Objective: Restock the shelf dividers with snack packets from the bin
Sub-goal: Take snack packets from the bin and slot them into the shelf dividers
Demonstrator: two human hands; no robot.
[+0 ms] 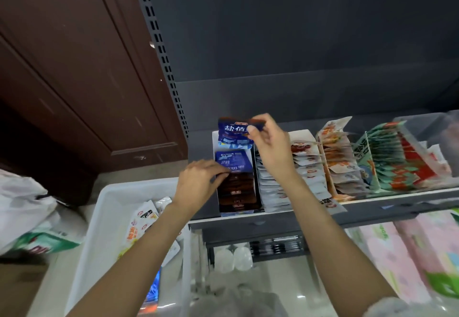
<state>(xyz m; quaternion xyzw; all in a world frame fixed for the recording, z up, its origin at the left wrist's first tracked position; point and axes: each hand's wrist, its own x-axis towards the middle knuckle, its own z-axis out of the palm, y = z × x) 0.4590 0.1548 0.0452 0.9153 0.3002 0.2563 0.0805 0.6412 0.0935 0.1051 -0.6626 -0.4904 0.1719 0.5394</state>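
My right hand (269,143) pinches the top edge of a blue snack packet (233,131) with white lettering, holding it above the back of the leftmost shelf divider (215,143). That divider holds a row of dark brown packets (237,191) with another blue packet (233,162) lying on top. My left hand (198,182) rests at the divider's left side, its fingertips pinching the front edge of the lying blue packet. The white bin (104,217) stands below left with several white and orange packets (141,222) inside.
Further dividers to the right hold white packets (273,182), orange-printed packets (340,162) and green and red packets (397,160). A brown cabinet (74,68) stands on the left. Pink wrapped packs (409,254) lie on the lower shelf. A plastic bag (22,207) sits at far left.
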